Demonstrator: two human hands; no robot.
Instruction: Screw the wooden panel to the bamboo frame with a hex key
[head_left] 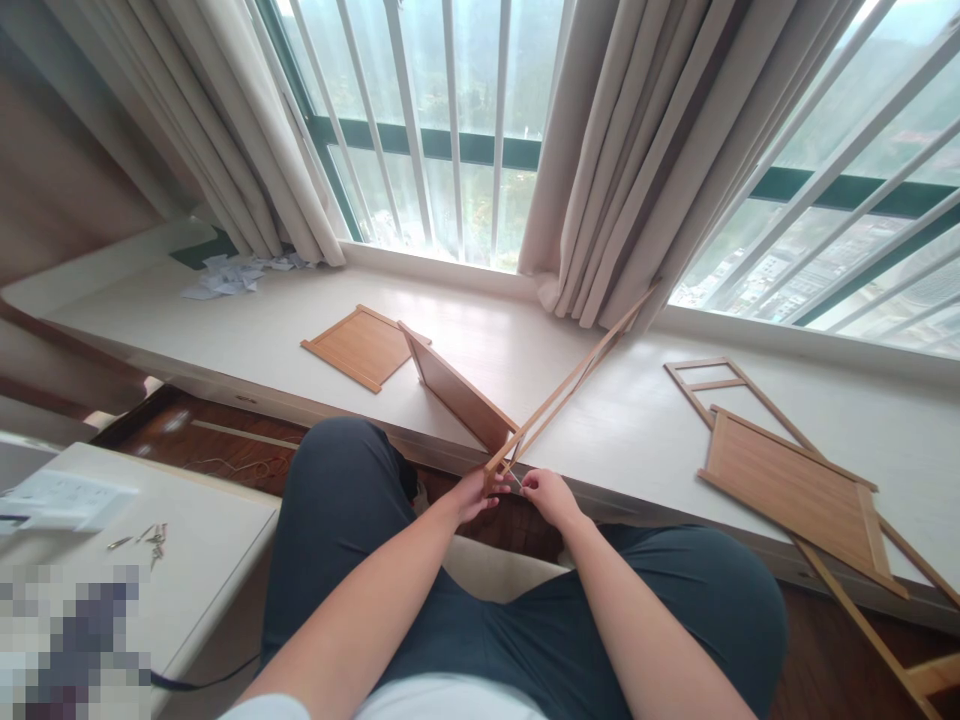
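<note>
My left hand (477, 496) is closed around the near end of a long, narrow wooden frame (577, 372), which slants up to the right toward the curtain. A square wooden panel (459, 386) stands on edge and meets this frame close to my hands. Just right of that corner, my right hand (549, 496) pinches a thin, light metal rod (515, 479), like a hex key. The rod's tip points at the frame; whether it sits in a screw is too small to tell.
On the white window ledge (247, 325) lie a loose wooden panel (366, 347) and crumpled paper (222, 277). At right, another panel (802, 492) rests on a second ladder-like frame (705, 383) overhanging the edge. Small metal screws (156, 540) lie on a white table (217, 545) at left.
</note>
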